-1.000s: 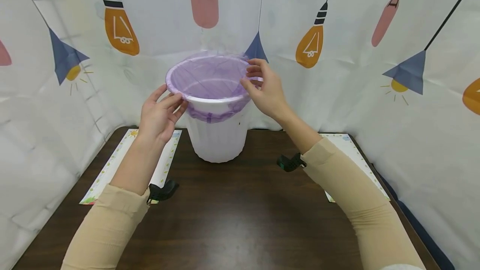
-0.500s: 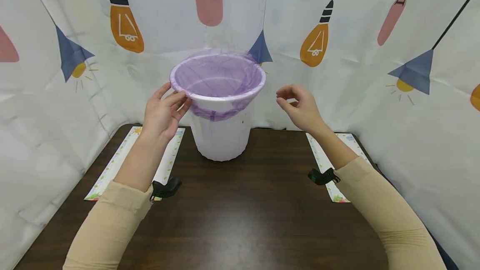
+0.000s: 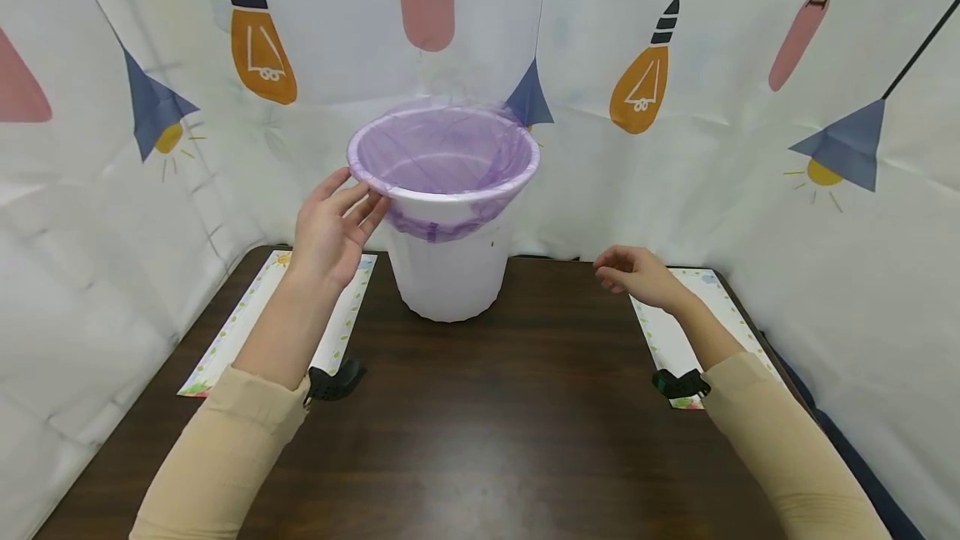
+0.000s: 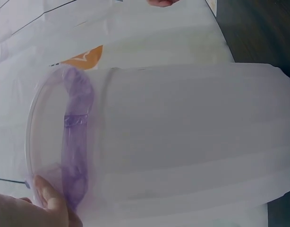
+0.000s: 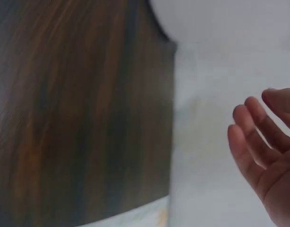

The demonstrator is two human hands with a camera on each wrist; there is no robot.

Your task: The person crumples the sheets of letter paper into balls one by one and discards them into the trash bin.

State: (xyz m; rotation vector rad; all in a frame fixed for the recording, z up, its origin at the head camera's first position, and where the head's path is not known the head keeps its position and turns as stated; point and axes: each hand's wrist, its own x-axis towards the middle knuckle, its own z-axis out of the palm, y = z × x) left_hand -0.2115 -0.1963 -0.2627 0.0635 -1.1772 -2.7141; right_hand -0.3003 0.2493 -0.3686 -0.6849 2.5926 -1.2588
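Observation:
A white trash can stands upright at the back of the dark table. A translucent purple trash bag lines it, with the bag's edge folded down over the rim. In the head view my left hand touches the left side of the rim with extended fingers. The left wrist view shows a finger against the bag right at the rim. My right hand is apart from the can on its right, fingers loosely bent. In the right wrist view that hand holds nothing.
A white sheet with a decorated border lies left of the can on the table. Another such sheet lies at the right, partly under my right arm. A white cloth printed with lamps and bulbs surrounds the table.
My right hand has left the rim's right side and moved right and down, toward the right sheet. The left hand stays at the rim, and the can stands in place.

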